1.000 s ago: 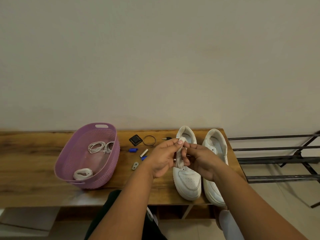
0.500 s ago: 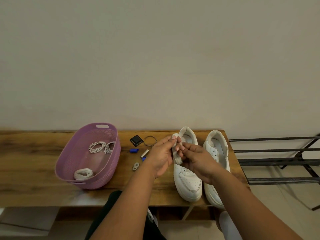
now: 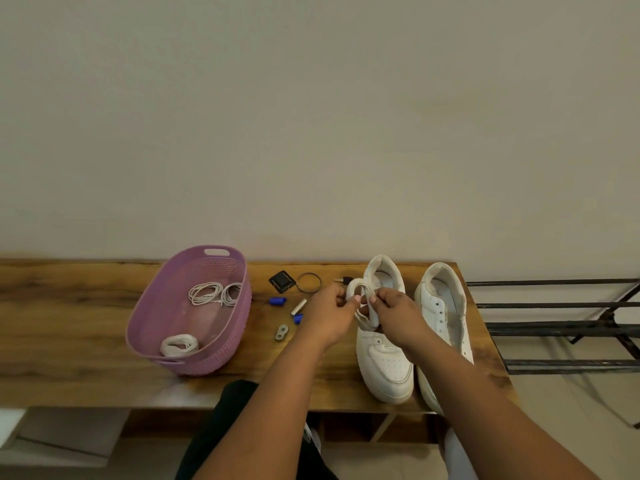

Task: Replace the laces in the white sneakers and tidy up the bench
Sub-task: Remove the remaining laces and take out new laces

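Bench (image 3: 86, 341) of dark wood carries a purple basket (image 3: 239, 327) at left holding coiled laces (image 3: 214, 293), and two white sneakers (image 3: 388, 362) at right. Above the left sneaker, the left hand (image 3: 327, 315) and right hand (image 3: 398, 311) pinch a looped white lace (image 3: 363, 306). Small hardware (image 3: 282, 332) lies between.

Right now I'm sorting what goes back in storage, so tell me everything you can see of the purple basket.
The purple basket is an oval tub of what looks like plastic, with perforated woven-pattern walls and a slot handle at each end. It stands upright on the left part of the wooden bench. Inside lie thin coiled white laces and a flat white lace bundle. Neither hand touches it.
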